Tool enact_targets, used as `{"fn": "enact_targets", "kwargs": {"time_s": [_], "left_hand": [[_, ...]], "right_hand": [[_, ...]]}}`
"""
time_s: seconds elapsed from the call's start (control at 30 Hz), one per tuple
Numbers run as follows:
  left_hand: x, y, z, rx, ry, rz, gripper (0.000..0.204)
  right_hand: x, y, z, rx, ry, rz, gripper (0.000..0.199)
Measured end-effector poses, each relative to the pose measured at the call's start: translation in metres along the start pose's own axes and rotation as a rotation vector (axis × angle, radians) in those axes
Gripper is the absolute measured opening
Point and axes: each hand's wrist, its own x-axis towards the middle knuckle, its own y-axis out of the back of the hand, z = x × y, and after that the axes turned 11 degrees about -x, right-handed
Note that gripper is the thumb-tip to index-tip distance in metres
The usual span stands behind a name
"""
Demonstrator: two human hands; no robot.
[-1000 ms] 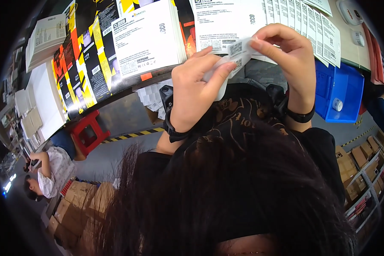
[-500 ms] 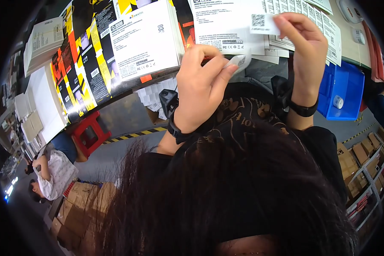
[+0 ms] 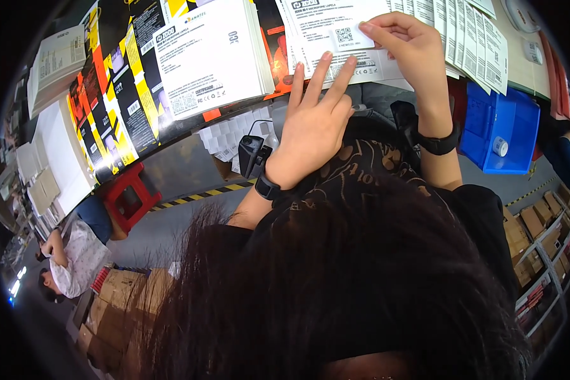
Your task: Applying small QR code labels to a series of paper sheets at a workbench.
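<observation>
My right hand (image 3: 419, 60) pinches the edge of a small white sticker label (image 3: 347, 38) with a square code on it. The label lies against or just over a printed white sheet (image 3: 311, 28). Across the lower edge of that sheet my left hand (image 3: 315, 130) rests with its fingers spread. Whether anything is under its palm is hidden. To the left stands a thick stack of similar printed sheets (image 3: 209, 60). Several more sheets (image 3: 456, 38) lie fanned out beyond my right hand.
Black, yellow and orange printed sheets (image 3: 136, 76) cover the table at left, with more paper stacks (image 3: 57, 63) beside them. A blue bin (image 3: 497, 130) holding a small white roll hangs low at right. A red stool (image 3: 130, 196) and a seated person (image 3: 82, 253) are at left.
My right hand has brought the label left and down onto or close over the sheet. My left hand, earlier pinching a curled white strip, has spread its fingers over the sheet's lower edge.
</observation>
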Motion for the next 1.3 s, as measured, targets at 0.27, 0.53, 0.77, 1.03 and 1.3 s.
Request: {"fn": "enact_targets", "kwargs": {"time_s": [0.27,0.53,0.77,1.03,1.3], "left_hand": [[-0.001,-0.001,-0.006,0.083,-0.013,-0.011,0.011],[0.0,0.0,-0.006,0.069,-0.004,-0.01,0.01],[0.001,0.0,-0.007,0.063,0.008,-0.016,0.011],[-0.002,0.003,-0.008,0.018,0.001,-0.014,0.009],[-0.037,0.077,-0.018,0.087,0.04,0.27,0.012]], "right_hand": [[0.003,-0.009,0.008,0.066,0.053,-0.006,0.015],[0.002,-0.008,0.005,0.009,0.022,-0.013,0.016],[-0.007,-0.017,-0.015,-0.32,0.035,0.071,0.017],[-0.01,-0.035,-0.035,-0.607,0.216,0.284,0.021],[-0.004,-0.039,0.006,-0.693,0.312,0.471,0.023]]}}
